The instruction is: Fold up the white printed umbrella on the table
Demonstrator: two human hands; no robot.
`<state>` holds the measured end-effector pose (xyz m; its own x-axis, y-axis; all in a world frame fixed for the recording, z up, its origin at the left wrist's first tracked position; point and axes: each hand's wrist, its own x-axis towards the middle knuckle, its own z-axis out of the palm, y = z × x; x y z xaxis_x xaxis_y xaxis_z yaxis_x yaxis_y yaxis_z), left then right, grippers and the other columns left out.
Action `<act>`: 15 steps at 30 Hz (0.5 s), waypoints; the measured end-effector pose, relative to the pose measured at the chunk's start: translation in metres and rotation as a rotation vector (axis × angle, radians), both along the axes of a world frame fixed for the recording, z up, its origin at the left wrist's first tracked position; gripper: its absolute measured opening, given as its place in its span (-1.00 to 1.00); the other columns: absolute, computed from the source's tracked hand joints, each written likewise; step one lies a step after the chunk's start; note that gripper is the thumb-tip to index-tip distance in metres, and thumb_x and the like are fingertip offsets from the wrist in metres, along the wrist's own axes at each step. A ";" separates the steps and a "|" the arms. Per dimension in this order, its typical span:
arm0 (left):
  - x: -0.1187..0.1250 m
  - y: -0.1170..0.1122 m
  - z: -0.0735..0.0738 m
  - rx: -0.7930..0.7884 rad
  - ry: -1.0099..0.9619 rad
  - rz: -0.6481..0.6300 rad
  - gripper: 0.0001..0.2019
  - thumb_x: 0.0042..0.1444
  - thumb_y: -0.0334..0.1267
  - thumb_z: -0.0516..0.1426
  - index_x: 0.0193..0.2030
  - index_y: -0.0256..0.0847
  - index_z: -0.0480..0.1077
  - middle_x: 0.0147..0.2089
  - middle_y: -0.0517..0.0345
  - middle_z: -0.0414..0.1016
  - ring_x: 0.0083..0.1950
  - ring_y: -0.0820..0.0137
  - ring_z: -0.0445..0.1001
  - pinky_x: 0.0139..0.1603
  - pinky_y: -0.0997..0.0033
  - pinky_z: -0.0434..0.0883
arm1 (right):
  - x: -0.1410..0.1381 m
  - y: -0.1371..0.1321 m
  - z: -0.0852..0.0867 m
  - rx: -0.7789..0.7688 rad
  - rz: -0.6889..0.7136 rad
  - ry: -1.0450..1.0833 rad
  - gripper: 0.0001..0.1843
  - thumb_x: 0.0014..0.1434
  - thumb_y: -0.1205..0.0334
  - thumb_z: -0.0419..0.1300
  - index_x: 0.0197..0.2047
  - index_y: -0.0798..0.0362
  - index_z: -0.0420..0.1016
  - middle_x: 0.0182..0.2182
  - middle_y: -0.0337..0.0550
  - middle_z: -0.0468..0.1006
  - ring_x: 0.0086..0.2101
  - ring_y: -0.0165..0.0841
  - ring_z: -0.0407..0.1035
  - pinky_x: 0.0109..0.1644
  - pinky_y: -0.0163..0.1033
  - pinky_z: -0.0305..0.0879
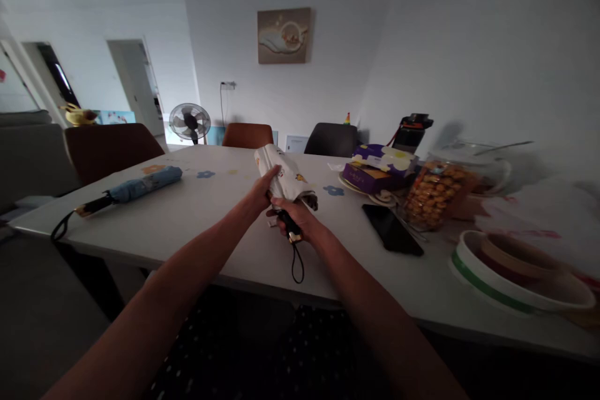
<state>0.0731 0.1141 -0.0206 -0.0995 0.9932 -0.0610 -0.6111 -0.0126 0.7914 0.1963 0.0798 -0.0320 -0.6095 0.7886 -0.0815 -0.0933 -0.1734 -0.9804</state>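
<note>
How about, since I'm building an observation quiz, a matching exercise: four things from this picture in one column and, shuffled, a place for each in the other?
Things
1. White umbrella
2. Blue umbrella
3. Black phone
4. Framed picture

Places
A. On the table, to the right of the hands
B. Hung on the wall
C. Held by the left hand and the right hand
D. On the table, to the left of the hands

Pairs: 1-C, 2-D, 3-A, 4-B
</note>
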 end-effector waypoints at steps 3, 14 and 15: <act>-0.005 0.005 -0.004 -0.040 0.180 -0.018 -0.55 0.01 0.00 0.14 -0.14 -0.38 0.40 -0.22 -0.15 0.53 -0.16 0.20 0.50 -0.11 0.26 0.43 | -0.005 0.002 -0.007 0.043 -0.113 -0.086 -0.81 -0.01 0.19 0.21 -0.44 0.13 0.32 -0.68 -0.27 0.39 -0.80 -0.50 0.16 -0.78 -0.38 0.13; 0.043 0.001 0.029 0.247 1.415 0.388 -0.67 -0.03 -0.28 0.16 -0.07 -0.26 0.34 -0.02 -0.04 0.42 0.05 0.24 0.34 0.11 0.29 0.21 | -0.001 0.022 -0.018 -0.087 -0.222 -0.080 -0.81 0.12 0.25 0.04 -0.51 0.09 0.23 -0.78 -0.29 0.30 -0.76 -0.45 0.23 -0.72 -0.39 0.14; 0.052 0.002 0.028 0.296 1.438 0.336 -0.72 -0.08 -0.31 0.18 -0.16 -0.24 0.37 -0.07 -0.01 0.43 0.05 0.22 0.33 0.12 0.27 0.20 | 0.000 0.022 -0.019 -0.089 -0.177 -0.078 -0.81 0.15 0.27 0.00 -0.49 0.09 0.24 -0.77 -0.30 0.29 -0.76 -0.47 0.22 -0.71 -0.40 0.14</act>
